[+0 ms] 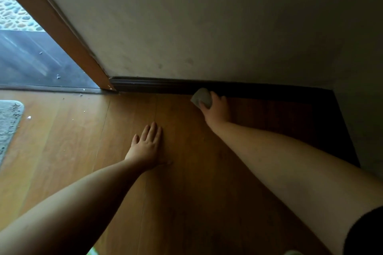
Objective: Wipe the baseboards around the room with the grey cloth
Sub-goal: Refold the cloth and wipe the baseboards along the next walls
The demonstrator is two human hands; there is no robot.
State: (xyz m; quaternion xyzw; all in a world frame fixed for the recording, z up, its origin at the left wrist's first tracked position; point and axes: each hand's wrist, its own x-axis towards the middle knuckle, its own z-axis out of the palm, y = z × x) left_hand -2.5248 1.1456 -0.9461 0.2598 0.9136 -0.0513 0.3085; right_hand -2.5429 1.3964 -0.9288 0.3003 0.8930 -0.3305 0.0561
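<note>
Right hand: the right hand (216, 107) gripped the balled grey cloth (201, 97), fingers curled round it.
Cloth: pressed against the dark baseboard (157, 85), where wall met wooden floor (182, 182).
Left hand: the left hand (146, 147) lay flat on the floor, fingers straight, holding nothing.
Nearby: a pale rug (8, 124) at far left.

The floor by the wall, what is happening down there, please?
A person is low over the wooden floor, wiping the dark baseboard. The right hand holds a bunched grey cloth against the baseboard, right of the door frame. The left hand lies flat on the floor with straight fingers. Small crumbs lie near the rug.
</note>
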